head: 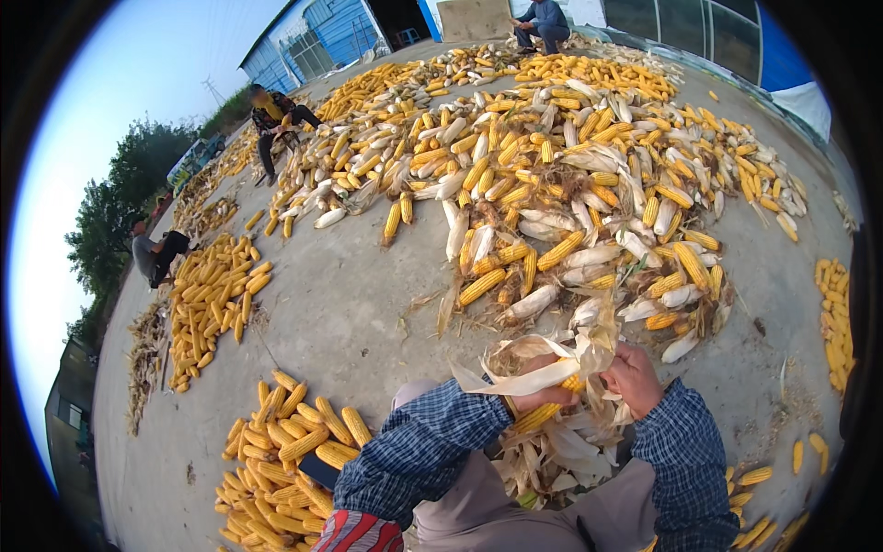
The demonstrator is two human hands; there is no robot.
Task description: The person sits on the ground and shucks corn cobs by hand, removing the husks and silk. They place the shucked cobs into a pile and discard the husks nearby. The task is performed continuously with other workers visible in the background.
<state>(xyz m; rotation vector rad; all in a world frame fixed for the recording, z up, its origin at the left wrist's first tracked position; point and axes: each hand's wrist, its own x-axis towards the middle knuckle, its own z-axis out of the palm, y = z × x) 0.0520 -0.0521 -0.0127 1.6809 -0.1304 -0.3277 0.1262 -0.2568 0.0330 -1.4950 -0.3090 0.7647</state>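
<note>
My left hand (541, 395) is wrapped around a yellow corn cob (537, 418), whose lower end sticks out bare below the fingers. Loosened dry husk (531, 379) fans out over that hand and hides part of it. On the right, my right hand (633, 379) grips pale husk leaves (599, 345) at the cob's upper end. Between my knees lies a heap of stripped husks (562, 452). Just beyond my hands spreads a large pile of corn ears (545, 228), some bare and yellow, others in pale husk.
Bare cobs are heaped to my left (276, 469), with a dark flat object (319, 471) on them. More cobs (755, 476) lie to my right. Three people sit farther off by other piles: one at left (155, 255), another (276, 124) beyond, the third (545, 24) near the buildings.
</note>
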